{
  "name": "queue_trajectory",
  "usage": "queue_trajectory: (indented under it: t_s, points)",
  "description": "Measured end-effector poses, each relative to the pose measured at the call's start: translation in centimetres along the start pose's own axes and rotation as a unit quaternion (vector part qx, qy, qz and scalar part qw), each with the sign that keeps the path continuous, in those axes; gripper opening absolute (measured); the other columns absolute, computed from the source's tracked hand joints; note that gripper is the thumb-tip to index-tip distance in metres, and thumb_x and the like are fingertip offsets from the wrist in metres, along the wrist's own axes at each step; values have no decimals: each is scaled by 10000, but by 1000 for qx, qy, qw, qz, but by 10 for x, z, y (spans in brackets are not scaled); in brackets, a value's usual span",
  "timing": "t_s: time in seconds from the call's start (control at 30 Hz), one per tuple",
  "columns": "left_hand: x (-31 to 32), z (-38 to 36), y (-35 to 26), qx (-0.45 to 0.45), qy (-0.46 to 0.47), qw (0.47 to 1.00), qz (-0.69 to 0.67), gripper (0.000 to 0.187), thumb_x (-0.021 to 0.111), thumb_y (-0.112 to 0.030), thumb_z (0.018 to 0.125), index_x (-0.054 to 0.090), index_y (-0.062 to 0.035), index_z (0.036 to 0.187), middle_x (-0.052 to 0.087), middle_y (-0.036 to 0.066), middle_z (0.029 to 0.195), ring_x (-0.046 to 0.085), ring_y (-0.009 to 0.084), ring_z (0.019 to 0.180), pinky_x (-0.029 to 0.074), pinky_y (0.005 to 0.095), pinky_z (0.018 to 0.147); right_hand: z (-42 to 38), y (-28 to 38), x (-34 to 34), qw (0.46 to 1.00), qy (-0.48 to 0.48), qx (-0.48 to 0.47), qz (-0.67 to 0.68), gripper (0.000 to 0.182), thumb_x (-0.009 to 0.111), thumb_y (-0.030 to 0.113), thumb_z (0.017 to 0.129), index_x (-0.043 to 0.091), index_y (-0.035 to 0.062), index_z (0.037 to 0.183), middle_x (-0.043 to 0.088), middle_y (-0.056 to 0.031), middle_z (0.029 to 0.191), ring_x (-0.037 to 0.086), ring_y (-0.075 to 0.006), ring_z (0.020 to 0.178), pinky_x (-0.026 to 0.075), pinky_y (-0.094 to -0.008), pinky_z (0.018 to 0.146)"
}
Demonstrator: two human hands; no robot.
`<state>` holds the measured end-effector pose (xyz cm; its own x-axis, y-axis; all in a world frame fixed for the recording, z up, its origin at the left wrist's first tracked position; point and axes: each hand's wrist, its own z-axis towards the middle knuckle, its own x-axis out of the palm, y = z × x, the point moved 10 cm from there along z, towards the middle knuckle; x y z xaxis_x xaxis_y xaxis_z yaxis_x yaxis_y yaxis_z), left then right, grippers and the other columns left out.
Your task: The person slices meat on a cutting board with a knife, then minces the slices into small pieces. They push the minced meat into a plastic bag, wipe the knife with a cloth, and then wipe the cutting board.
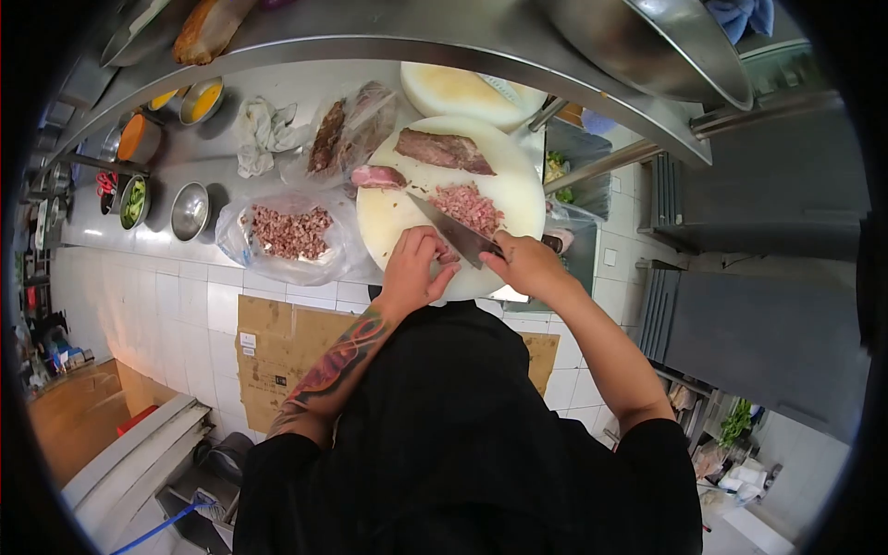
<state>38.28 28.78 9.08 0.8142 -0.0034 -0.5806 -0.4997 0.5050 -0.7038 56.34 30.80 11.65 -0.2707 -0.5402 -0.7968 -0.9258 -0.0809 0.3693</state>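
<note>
My right hand [529, 266] is closed around the handle of a broad-bladed kitchen knife [455, 231], whose blade slants up and left across a round white cutting board [381, 227]. On the board's near edge, my left hand [418, 268] has its fingers bent over a small piece of meat [448, 255], close beside the blade. Beyond the knife lies a heap of diced meat [468, 207]. A long browned slab of meat [446, 151] rests toward the far side, and a shorter pink chunk [378, 177] is at the left rim.
Left of the board sits a plastic bag with diced meat [289, 231]. Behind it are bagged dark meat [326, 137] and a crumpled white cloth [265, 129]. Metal bowls [191, 211] stand farther left. A steel shelf [388, 48] crosses above the counter's back, and a second round board [453, 92] lies beneath it.
</note>
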Motion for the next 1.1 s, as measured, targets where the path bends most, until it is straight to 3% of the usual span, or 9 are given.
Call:
queue_trajectory:
  t_s: [0.07,0.13,0.27,0.43,0.73,0.93,1.1]
  points:
    - [6,1,3,0,-12,1000,0,350,876,-74,837,624,-56,1079,596,145,1185,607,361,1068,544,444,892,-8,-15,1,1000,-11,-8,2,342,613,404,1094,638,77,1191,776,-203,893,752,-465,870,580,-577,790]
    - [5,-3,6,-2,-21,1000,3,373,885,-76,834,612,-57,1087,581,146,1192,596,363,1074,539,449,906,-25,-9,-3,995,-84,-47,33,320,616,385,1097,642,73,1165,764,-217,864,745,-468,829,574,-584,759]
    - [-8,-6,1,8,-44,999,-17,356,874,-58,845,633,-46,1107,596,157,1229,612,369,1116,543,458,920,-39,-2,2,995,-93,-33,-11,305,621,355,1097,642,52,1119,744,-217,794,740,-457,766,572,-584,724]
    - [-18,-10,10,17,-58,998,-13,297,845,-38,863,665,-39,1100,633,166,1216,635,375,1135,548,455,940,-66,29,-19,989,-100,-80,-75,323,631,317,1090,625,1,1026,719,-180,688,733,-418,665,568,-538,644]
    - [-7,-7,6,13,-46,999,7,253,815,-25,862,681,-45,1075,664,137,1158,667,361,1062,569,447,890,-69,33,-14,991,-34,-72,-109,309,628,288,1086,625,-10,1004,744,-193,756,757,-417,724,584,-544,670]
    - [-5,-4,10,11,-43,999,20,257,823,-30,849,686,-49,1066,670,131,1153,671,354,1060,570,442,888,-9,40,8,995,-59,-71,-49,326,632,324,1085,648,0,1056,759,-229,841,763,-451,839,590,-561,762]
    - [-17,-10,3,37,-57,998,-5,239,830,-32,855,694,-44,1051,672,133,1150,668,352,1062,570,427,884,-17,31,-14,995,-55,-68,-37,327,645,331,1081,653,6,1045,756,-223,822,757,-450,820,589,-552,761]
